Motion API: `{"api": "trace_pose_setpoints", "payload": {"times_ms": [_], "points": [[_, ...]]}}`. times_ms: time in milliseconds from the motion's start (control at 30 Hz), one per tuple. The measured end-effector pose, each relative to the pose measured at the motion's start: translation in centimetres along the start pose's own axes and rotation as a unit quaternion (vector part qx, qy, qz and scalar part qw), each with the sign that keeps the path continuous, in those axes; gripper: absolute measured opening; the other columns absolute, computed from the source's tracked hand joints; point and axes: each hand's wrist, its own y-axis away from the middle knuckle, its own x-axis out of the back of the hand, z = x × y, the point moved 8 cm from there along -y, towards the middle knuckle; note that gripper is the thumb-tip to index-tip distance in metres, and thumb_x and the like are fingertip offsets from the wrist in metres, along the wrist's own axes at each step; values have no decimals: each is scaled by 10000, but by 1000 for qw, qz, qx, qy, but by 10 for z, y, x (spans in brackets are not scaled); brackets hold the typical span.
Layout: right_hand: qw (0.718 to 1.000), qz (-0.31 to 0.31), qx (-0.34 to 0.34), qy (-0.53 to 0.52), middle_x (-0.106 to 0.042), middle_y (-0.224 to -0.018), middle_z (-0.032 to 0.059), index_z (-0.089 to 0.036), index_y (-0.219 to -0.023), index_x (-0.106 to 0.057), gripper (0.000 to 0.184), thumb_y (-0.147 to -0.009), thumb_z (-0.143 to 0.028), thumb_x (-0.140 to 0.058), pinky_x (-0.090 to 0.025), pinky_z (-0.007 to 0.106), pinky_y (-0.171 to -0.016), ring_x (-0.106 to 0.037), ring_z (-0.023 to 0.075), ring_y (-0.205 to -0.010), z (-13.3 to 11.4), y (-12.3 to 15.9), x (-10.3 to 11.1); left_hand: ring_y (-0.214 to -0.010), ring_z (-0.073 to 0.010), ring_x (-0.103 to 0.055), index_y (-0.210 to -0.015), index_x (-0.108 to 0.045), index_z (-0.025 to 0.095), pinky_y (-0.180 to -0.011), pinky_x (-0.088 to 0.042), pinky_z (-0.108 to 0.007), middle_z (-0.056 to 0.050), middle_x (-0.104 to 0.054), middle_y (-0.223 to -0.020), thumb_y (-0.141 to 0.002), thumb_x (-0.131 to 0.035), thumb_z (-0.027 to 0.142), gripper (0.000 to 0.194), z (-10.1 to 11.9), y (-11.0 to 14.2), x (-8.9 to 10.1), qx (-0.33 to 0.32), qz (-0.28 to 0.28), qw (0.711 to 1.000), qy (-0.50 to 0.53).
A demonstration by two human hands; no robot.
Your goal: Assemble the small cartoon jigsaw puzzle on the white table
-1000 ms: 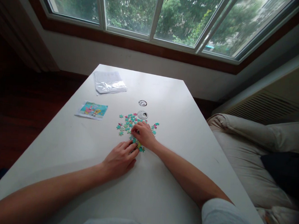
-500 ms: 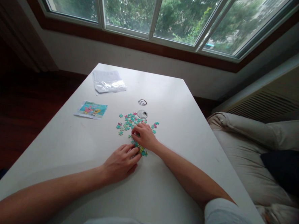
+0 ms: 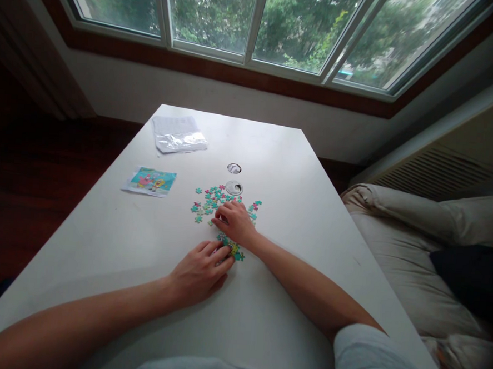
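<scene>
Jigsaw pieces (image 3: 207, 201), mostly teal with some pink and yellow, lie loose around the middle of the white table. My right hand (image 3: 236, 224) is over their near edge, fingers bent and thumb drawn in. A small yellowish piece (image 3: 210, 223) lies by its thumb tip; what the fingers hold, if anything, is hidden. Closer to me is a small cluster of green and yellow pieces (image 3: 234, 250), apparently joined. My left hand (image 3: 203, 268) rests with its fingers stretched over the left side of this cluster, partly covering it.
A cartoon picture sheet (image 3: 152, 181) lies to the left. Behind it is a clear plastic bag with paper (image 3: 178, 136). Two round silvery fittings (image 3: 233, 187) sit in the table (image 3: 295, 210) beyond the pieces. A beige sofa (image 3: 393, 249) stands right of the table.
My right hand has shifted slightly left and away from me, showing more of the near cluster. That cluster sits slightly nearer and to the right. My left hand has barely moved.
</scene>
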Motion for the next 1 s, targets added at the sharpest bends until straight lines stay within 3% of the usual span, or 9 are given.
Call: {"api": "trace_pose_setpoints", "payload": {"times_ms": [233,500,667,800,900,1000], "points": [[995,-26,15,99,-669,-970,70,-207,-907,-630,137,-973,-326,-612,-317,379,-884,-509,239,-995,-14,7,1,-1239,-303,-527,-1266,-584,205,-1055,-440,-473,-105,-613,-1278,-962,-515,230,313,-8,-2,4,41,-3,999,2],[997,-22,-8,77,-696,-949,44,-215,-920,-653,97,-975,-285,-614,-320,357,-884,-542,217,-986,-4,3,-1,-1289,-304,-502,-1312,-571,194,-1050,-449,-467,-102,-602,-1351,-958,-525,222,357,-12,-1,1,44,3,999,3],[998,-1,-32,52,-720,-938,28,-221,-950,-682,134,-989,-213,-553,-342,313,-854,-584,186,-931,25,-3,34,-1297,-306,-493,-1341,-562,195,-1054,-451,-467,-85,-580,-1411,-965,-516,227,380,-13,0,0,41,4,999,-4],[994,-70,-62,56,-723,-919,24,-227,-956,-708,137,-931,-171,-586,-355,267,-746,-597,159,-840,62,0,61,-1292,-299,-497,-1354,-561,214,-1056,-451,-463,-81,-582,-1410,-971,-514,235,387,-13,1,0,45,7,999,-8],[984,-142,-87,61,-710,-876,7,-249,-989,-719,125,-871,-251,-679,-338,253,-672,-593,150,-776,83,11,61,-1269,-288,-511,-1357,-563,218,-1057,-453,-468,-91,-587,-1401,-968,-524,234,392,-13,1,0,49,11,999,-7],[981,-158,-96,64,-702,-876,8,-247,-1007,-705,177,-839,-303,-721,-329,248,-646,-587,150,-768,88,18,52,-1286,-286,-505,-1368,-558,210,-1073,-448,-468,-96,-569,-1430,-963,-527,229,407,-16,0,-1,53,20,998,-2]]}}
